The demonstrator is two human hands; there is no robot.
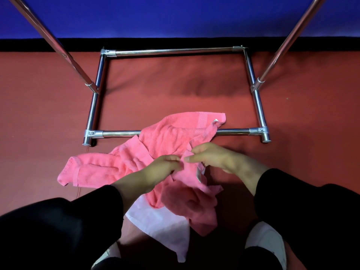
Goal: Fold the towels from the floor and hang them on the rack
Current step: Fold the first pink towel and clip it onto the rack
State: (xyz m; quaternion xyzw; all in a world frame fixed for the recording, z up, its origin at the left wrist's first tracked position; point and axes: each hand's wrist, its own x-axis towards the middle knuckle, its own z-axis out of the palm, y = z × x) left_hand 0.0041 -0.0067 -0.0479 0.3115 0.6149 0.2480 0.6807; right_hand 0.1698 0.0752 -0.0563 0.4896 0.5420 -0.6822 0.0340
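Left hand and right hand both pinching crumpled pink towel over rack base.

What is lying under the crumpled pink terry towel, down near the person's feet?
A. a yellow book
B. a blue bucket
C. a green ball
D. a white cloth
D: a flat white cloth pokes out from beneath the crumpled pink terry towel on the reddish floor.
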